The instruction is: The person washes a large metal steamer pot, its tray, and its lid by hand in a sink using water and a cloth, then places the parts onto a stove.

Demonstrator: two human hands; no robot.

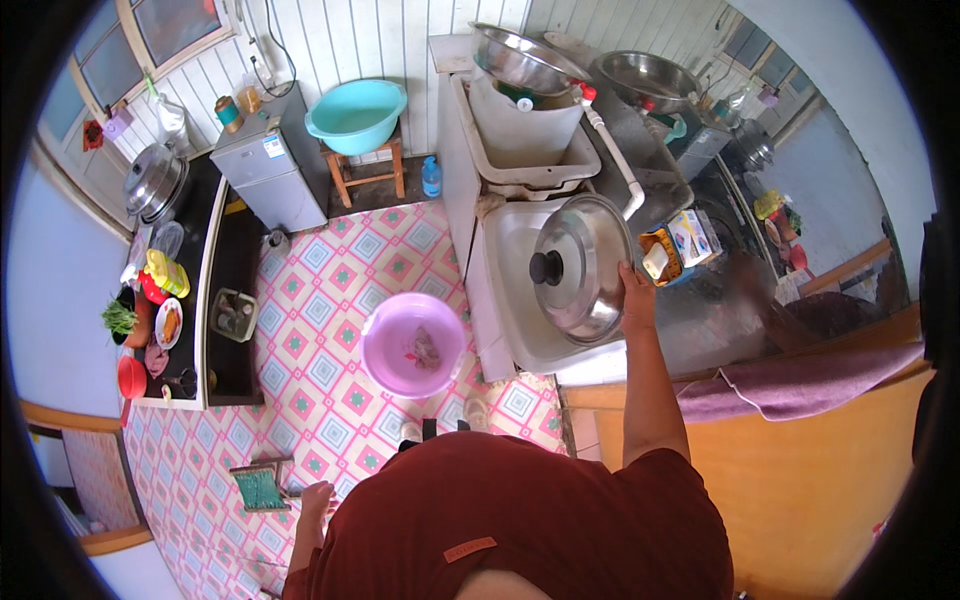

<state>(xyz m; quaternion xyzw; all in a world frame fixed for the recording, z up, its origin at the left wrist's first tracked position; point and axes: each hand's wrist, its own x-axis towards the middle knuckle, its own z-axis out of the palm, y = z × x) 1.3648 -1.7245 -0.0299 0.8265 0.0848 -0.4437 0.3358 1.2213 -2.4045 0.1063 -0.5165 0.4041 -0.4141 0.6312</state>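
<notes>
My right hand (636, 295) grips the rim of a metal pot lid (589, 285) with a black knob. The lid stands tilted over a white sink (517, 315), its knob facing left. My left hand (318, 498) hangs low at my left side with nothing in it, near a small folding stool (259, 489) with a green woven seat; its fingers look partly curled. On the floor in front of me is a pink-purple plastic basin (382, 337) with a crumpled greyish cloth-like thing (427, 349) in it.
A soap bar (655, 260) and boxes lie right of the sink, beside a mirror. Stacked tubs (487, 169) and a steel bowl (517, 60) stand behind it. A turquoise basin (356, 120) rests on a wooden stool. At left is a black counter (196, 187) with food and pots.
</notes>
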